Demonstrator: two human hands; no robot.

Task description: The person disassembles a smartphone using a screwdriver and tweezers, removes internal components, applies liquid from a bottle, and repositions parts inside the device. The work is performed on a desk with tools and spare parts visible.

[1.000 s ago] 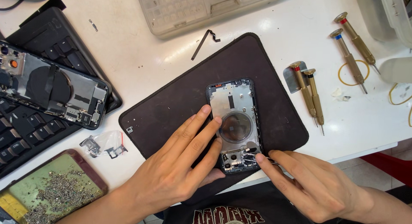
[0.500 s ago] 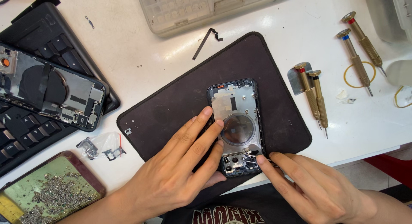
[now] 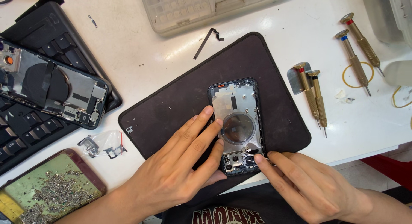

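Black fabric mat (image 3: 180, 104) lies tilted in the middle of the white surface (image 3: 141, 56), its lower corner reaching the surface's front edge. On it, in the centre of the frame, rests an opened phone housing (image 3: 237, 121) with a round coil visible inside, its lower end close to the mat's lower edge.

At lower centre the left hand (image 3: 180, 168) lies flat on the mat, fingers (image 3: 201, 121) spread and straight, their tips pressing the housing's left edge; it grips nothing. At lower right the right hand (image 3: 304, 185) comes in, thumb and forefinger pinched together at the housing's lower right corner. They seem to hold something thin, but I cannot tell what.

Open mat shows above and to the right of the housing. Past the mat's right edge lie two brass screwdrivers (image 3: 313, 97), with two more (image 3: 358, 46) in the upper right. A second opened phone (image 3: 51, 89) rests on a black keyboard (image 3: 30, 121) at the left, and a tray of screws (image 3: 47, 192) sits in the lower left corner.
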